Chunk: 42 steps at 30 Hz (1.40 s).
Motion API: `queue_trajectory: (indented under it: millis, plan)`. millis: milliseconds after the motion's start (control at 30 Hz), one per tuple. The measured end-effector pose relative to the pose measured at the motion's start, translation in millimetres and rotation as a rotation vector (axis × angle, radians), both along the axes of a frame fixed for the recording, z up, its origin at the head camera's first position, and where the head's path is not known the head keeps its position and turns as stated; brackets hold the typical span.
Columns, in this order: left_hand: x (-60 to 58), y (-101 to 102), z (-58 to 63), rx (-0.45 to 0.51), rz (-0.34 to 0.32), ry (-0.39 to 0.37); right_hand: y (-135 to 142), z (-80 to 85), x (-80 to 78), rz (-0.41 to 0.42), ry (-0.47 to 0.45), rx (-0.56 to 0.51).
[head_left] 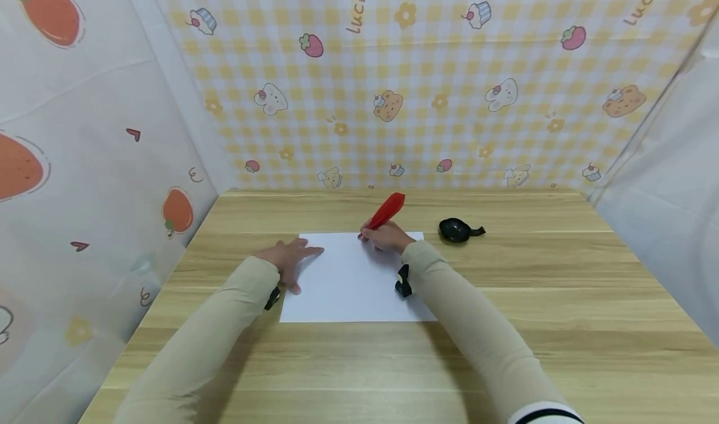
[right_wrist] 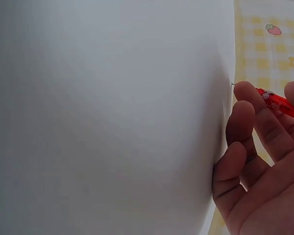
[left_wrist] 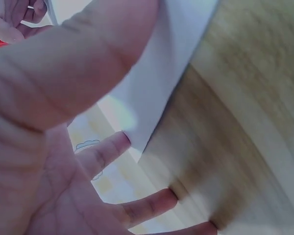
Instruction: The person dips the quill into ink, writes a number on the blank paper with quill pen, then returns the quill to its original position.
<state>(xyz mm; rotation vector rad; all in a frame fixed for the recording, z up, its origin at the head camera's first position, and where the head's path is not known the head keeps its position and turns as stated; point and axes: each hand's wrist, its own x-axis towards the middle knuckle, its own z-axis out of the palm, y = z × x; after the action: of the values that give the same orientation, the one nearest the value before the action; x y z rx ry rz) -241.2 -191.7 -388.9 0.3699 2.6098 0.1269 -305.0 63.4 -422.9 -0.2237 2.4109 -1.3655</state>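
Note:
A white sheet of paper (head_left: 348, 286) lies on the wooden table. My left hand (head_left: 288, 263) rests on its left edge with the fingers spread; in the left wrist view the thumb (left_wrist: 83, 63) looms large and the index fingertip meets a corner of the sheet. Near the paper's top edge, my right hand (head_left: 387, 236) pinches a red feather-shaped pen (head_left: 387, 210), tilted with its tip down toward the sheet. The right wrist view shows the pen's red barrel (right_wrist: 279, 104) between thumb and fingers, its thin tip by the paper (right_wrist: 112, 117). No clear mark is visible on the sheet.
A small glossy black object (head_left: 456, 230), rounded with a short handle-like end, lies on the table (head_left: 562, 299) to the right of the paper. Behind the table hangs a yellow checked cloth (head_left: 427, 68), and a white printed cloth (head_left: 101, 124) hangs on the left.

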Motion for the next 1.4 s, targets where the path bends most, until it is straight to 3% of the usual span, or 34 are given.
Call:
queue_trajectory:
  millis: [333,900,1400]
  plan:
    - [-2.7,3.4,-0.6,0.0,-0.019,-0.009,-1.1,1.4,-0.4,-0.001,-0.01,0.051]
    - [-6.1,5.1,1.2,-0.018,-0.053,-0.005,-4.1,0.3,2.2,-0.04,-0.037,0.027]
    - [-6.2,4.9,2.8,-0.021,-0.066,0.0,-2.8,-1.0,0.5,0.011,-0.044,0.02]
